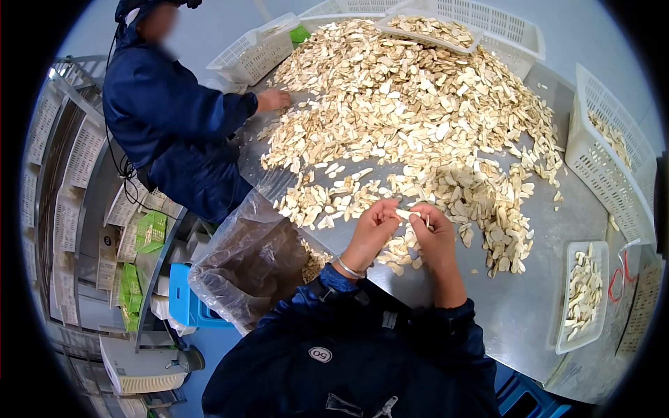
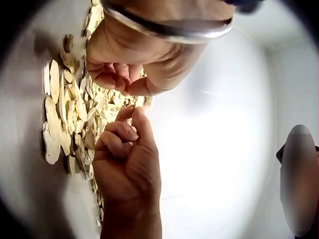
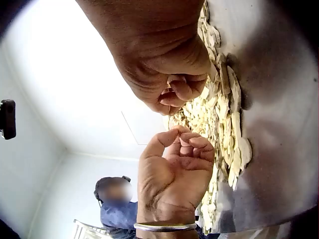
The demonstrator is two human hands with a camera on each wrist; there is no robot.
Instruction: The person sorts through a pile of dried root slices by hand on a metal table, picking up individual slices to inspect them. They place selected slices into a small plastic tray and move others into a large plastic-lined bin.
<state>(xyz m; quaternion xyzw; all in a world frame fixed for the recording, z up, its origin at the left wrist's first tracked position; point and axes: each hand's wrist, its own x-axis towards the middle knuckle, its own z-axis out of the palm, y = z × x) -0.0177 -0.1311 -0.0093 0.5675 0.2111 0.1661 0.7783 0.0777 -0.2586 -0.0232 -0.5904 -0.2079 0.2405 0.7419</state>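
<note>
A pale dried slice (image 1: pixel 404 214) is held up over the near side of the metal table, between both hands. My left hand (image 1: pixel 371 235), with a silver bangle at the wrist, pinches one end of it with thumb and fingers. My right hand (image 1: pixel 437 240) pinches the other end, thumb on top. In the left wrist view the right hand (image 2: pixel 127 159) shows fingers bent behind the thumb. The left hand (image 3: pixel 174 174) faces it in the right wrist view, fingers curled. A large heap of similar slices (image 1: pixel 397 104) spreads just beyond both hands.
Left of me stands a clear plastic bag (image 1: pixel 237 261) with slices inside, beside a blue stool (image 1: pixel 182 296). Another person (image 1: pixel 174 118) reaches onto the table at the far left. A shallow white tray (image 1: pixel 563 327) and a white basket (image 1: pixel 606 167) stand at right.
</note>
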